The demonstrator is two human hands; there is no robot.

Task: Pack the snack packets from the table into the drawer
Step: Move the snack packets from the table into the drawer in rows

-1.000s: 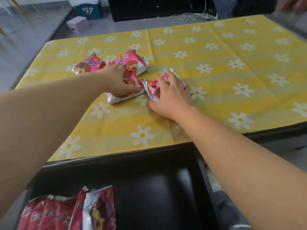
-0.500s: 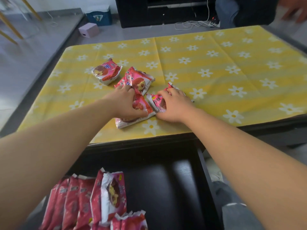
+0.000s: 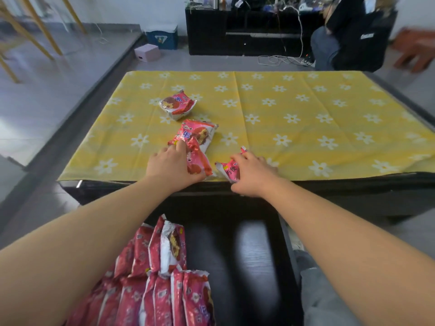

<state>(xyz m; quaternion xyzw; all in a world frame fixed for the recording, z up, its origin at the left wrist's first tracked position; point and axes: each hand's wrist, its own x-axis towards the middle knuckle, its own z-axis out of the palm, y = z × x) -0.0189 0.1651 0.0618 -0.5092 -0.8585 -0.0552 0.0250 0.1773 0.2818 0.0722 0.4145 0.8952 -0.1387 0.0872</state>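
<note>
The job looks well past halfway. The drawer (image 3: 237, 255), pulled open under the near edge of the counter (image 3: 306, 128), already carries a good stock of red snack packets: a row standing on edge along its left side (image 3: 143, 252) and a second batch (image 3: 174, 300) packed in front of them at about 6 o'clock in the view. How many there are in all cannot be told, since the left forearm hides part of the stack. The right half of the drawer floor shows bare dark wood, so room remains.

Four packets are left on the yellow flowered cloth. The left hand (image 3: 170, 167) lies over one packet (image 3: 199, 163) at the near edge, fingers curled round its top and thumb under its lower end, so it appears to be gripping it. Touching that packet at its 12 o'clock end lies a second packet (image 3: 200, 134), untouched by the hand as far as can be seen. Farther off, at 11 o'clock from it and apart from the others, a third packet (image 3: 177, 104) sits alone. The right hand (image 3: 253, 172) closes over a fourth packet (image 3: 229, 170), just at 3 o'clock of the left hand's packet, right on the counter's near lip above the drawer.

My reading: both hands have a packet each and the short drop toward 6 o'clock into the drawer comes next. That would leave two packets to fetch, one more two-handed trip.
</note>
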